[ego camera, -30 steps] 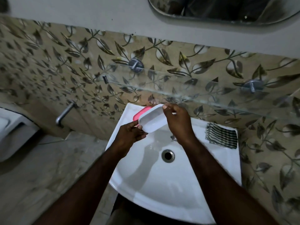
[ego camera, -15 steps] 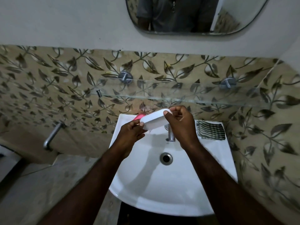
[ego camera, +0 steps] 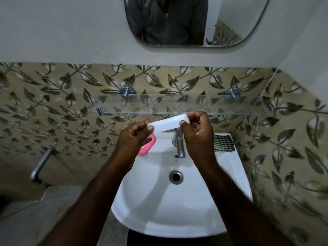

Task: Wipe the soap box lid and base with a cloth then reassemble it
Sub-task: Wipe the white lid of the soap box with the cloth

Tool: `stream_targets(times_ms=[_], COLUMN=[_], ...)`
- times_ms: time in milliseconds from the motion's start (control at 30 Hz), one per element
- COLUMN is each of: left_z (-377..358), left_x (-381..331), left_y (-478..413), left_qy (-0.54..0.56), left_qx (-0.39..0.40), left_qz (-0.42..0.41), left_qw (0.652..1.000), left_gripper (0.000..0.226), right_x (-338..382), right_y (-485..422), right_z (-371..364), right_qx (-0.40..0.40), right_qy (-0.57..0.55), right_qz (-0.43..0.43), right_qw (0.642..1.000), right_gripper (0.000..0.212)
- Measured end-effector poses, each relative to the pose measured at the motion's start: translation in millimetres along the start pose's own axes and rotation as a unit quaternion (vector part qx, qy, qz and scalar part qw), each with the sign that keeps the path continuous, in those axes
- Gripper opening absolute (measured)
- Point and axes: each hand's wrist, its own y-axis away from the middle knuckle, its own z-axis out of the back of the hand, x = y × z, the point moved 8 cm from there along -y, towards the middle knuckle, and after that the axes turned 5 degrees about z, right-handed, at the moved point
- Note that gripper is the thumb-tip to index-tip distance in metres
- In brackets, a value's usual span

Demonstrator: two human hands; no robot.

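Observation:
A white soap box piece (ego camera: 167,124) is held edge-on above the back of the sink, close under the glass shelf. My left hand (ego camera: 134,134) pinches its left end and my right hand (ego camera: 197,129) pinches its right end. Whether it is the lid or the base I cannot tell. A pink piece (ego camera: 147,145), soap or the box's other half, lies on the sink's back left rim, partly hidden by my left hand. A dark checked cloth (ego camera: 224,143) lies folded on the back right rim, untouched.
The white sink (ego camera: 177,210) has a steel tap (ego camera: 179,144) at the back and a drain (ego camera: 175,176) in the bowl. A glass shelf (ego camera: 177,105) juts from the leaf-patterned tiles. A mirror (ego camera: 186,22) hangs above. A metal pipe (ego camera: 40,164) sticks out at left.
Both hands lifted the white piece higher toward the glass shelf and turned it edge-on. The pink piece, which was behind the white piece, now lies uncovered on the rim. The view tilted upward.

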Motion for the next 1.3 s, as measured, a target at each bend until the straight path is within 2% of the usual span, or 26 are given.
stream_targets(times_ms=[100,200,333,400,500,567,700,767,833,900,1000,1100,1200,1300], left_z=[3.0,0.1,-1.4,-7.0,-13.7,-19.4,-31.7,-40.5,-54.2,-72.1,-85.6,-91.6,-98.8,-109.5], left_x=[-3.4,-17.9,-23.2,-29.6,-36.1,-31.8,-1.9,17.5,31.6,42.9,59.0,72.8,77.5,74.9], left_y=[3.7,7.6,14.7,18.5,22.4,17.0,5.6,5.5,8.6,11.1,7.9,2.0,-8.4,-14.6], left_qy=[-0.008,0.004,-0.022,-0.036,-0.037,-0.039,-0.023,-0.076,-0.111,-0.11,-0.003,0.116,0.182,0.218], left_qx=[-0.039,-0.04,-0.069,-0.07,-0.056,-0.035,0.022,0.054,0.108,0.15,0.136,0.12,0.12,0.137], left_qz=[-0.022,-0.06,-0.089,-0.116,-0.133,-0.101,0.035,0.108,0.142,0.165,0.221,0.281,0.292,0.285], left_qw=[0.999,0.997,0.993,0.99,0.989,0.994,0.999,0.99,0.978,0.969,0.966,0.945,0.931,0.923], left_gripper=[0.018,0.021,0.031,0.035,0.027,0.017,0.007,0.029,0.052,0.048,0.039,0.051,0.064,0.06], right_x=[-4.0,9.0,9.1,14.0,24.8,27.9,19.1,4.9,-10.1,-20.7,-35.4,-77.6,-156.2,-204.5], right_y=[5.9,6.5,8.7,8.4,6.4,1.9,-3.3,-5.5,-7.7,-12.3,-26.4,-45.3,-59.7,-63.9], right_z=[-6.7,-0.8,-0.2,2.7,8.6,7.0,6.3,4.3,0.1,0.1,17.9,53.7,74.4,84.8], right_qx=[0.018,-0.01,-0.028,-0.041,-0.059,-0.051,-0.019,0.003,0.042,0.071,0.044,-0.023,0.047,0.119], right_qy=[0.014,0.013,-0.004,-0.001,-0.016,-0.003,0.038,0.055,0.07,0.069,0.005,0.052,0.2,0.312], right_qz=[-0.019,0.033,0.022,0.042,0.064,0.068,0.051,0.023,0.003,-0.022,-0.056,-0.087,-0.129,-0.094], right_qw=[1.0,0.999,0.999,0.998,0.996,0.996,0.998,0.998,0.997,0.995,0.997,0.995,0.97,0.938], right_gripper=[0.026,0.024,0.022,0.023,0.023,0.024,0.018,0.019,0.028,0.036,0.021,0.016,0.021,0.025])
